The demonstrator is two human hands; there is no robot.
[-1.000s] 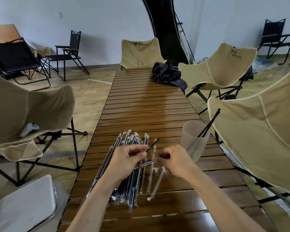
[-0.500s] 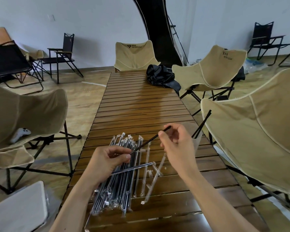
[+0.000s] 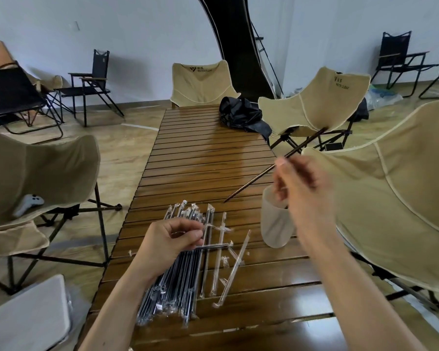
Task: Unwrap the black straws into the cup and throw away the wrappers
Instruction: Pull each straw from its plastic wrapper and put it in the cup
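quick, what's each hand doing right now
Left hand: pinching an empty clear wrapper.
Right hand: pinching a bare black straw above the cup.

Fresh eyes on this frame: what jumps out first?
The right hand, raised above the frosted cup near the table's right edge, pinches a bare black straw that slants over the slats. Lower left, the left hand holds an emptied clear wrapper over the bundle of wrapped straws. A few loose wrappers lie between bundle and cup.
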